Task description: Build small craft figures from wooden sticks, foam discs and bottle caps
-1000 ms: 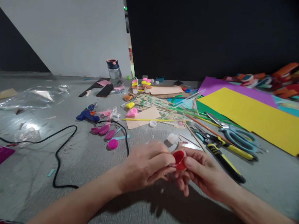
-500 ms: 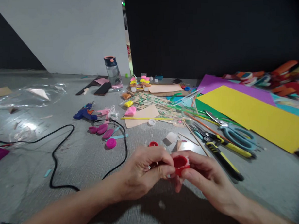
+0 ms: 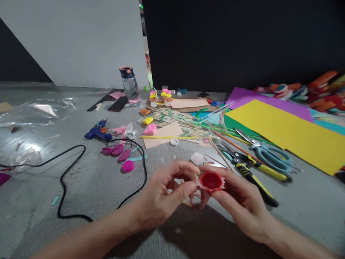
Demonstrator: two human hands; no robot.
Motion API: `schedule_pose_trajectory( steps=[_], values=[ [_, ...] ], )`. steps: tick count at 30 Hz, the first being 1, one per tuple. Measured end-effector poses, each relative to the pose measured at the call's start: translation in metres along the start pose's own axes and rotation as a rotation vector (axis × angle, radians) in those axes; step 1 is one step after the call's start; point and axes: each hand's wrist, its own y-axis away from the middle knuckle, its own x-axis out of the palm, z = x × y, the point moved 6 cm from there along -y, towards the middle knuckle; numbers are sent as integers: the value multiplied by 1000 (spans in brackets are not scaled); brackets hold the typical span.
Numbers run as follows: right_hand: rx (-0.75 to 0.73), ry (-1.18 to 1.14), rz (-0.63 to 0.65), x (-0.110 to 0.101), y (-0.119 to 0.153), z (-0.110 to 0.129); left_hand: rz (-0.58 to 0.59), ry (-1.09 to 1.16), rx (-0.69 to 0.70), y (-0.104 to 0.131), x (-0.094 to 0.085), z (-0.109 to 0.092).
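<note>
A round red cap (image 3: 211,181), hollow side facing me, has a ragged whitish-red fringe around its rim. My right hand (image 3: 240,202) is closed on it, with the thumb below and the fingers along its far side. At the cap's left edge, my left hand (image 3: 169,194) pinches the fringe between thumb and fingertips. Some reddish bits show under the left fingers, partly hidden. Just beyond the hands lies a translucent white cap (image 3: 197,158).
Pliers (image 3: 256,185) and blue-handled scissors (image 3: 272,156) lie to the right, near yellow sheet (image 3: 291,133). A blue glue gun (image 3: 97,133) with a black cord (image 3: 61,186) is on the left. Bamboo sticks (image 3: 175,120) and a water bottle (image 3: 130,85) stand farther back.
The red cap has turned to show more of its inside and moved slightly right. My left fingers have shifted back to its left edge. A second red round piece seen behind the left hand is now hidden.
</note>
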Motion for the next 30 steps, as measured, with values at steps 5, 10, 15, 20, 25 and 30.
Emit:
schedule_pose_trajectory(
  steps=[5,10,15,20,25,30],
  values=[
    [11,34,31,3,-3,1,22,-911,457,3,-1,-22],
    [156,86,26,3,-5,-10,134,-1429,746,4,13,-20],
    [124,284,26,0,-8,-11,184,-1544,676,-3,21,-18],
    [-26,426,30,1,-12,0,190,-1498,594,-4,23,-13],
    [-151,469,17,5,-10,6,153,-1345,491,-2,19,-7],
    [-271,606,-40,6,-5,9,117,-1172,397,-3,16,-9]
  ],
)
